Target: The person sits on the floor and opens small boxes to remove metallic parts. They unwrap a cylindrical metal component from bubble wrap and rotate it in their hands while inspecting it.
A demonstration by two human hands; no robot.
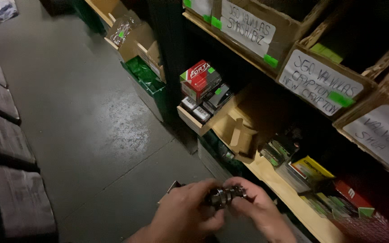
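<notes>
Both grips clenched on a small dark metal part (223, 196), left hand (183, 216) and right hand (257, 208), beside wooden shelves (289, 193).

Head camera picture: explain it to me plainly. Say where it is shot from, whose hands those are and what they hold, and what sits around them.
There is no machine here. A person wears a camera on the head, so the one picture looks down at that person's own two bare hands in a storeroom aisle. The left hand and the right hand together hold a small dark metal part between their fingers; what kind of part it is, I cannot tell. A bit of a small box shows behind the left hand. Below lies a grey floor. On the right stand wooden shelves with cardboard boxes bearing handwritten labels, a red and white box and a yellow pack.
</notes>
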